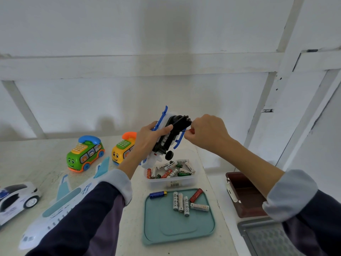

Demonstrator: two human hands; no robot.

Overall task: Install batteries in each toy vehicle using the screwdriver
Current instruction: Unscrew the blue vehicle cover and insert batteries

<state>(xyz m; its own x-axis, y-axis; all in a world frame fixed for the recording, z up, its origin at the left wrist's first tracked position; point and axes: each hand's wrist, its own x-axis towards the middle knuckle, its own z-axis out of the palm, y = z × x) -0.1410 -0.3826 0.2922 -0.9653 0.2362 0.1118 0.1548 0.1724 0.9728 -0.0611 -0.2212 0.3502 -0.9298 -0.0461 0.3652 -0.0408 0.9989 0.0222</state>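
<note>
The left hand (147,134) is gripping a white and blue toy (167,137), holding it tilted, underside up, above the tub (173,182) of batteries on the bench (33,154). The right hand (206,133) is pinching something red (191,130) against the toy's underside; whether it is the screwdriver I cannot tell. More batteries (181,203) are lying on the green tray (177,231), with a plane (60,206), two buses (84,154) and a car (16,199) sitting left.

"Heybright" on tub batteries (167,166)
</note>
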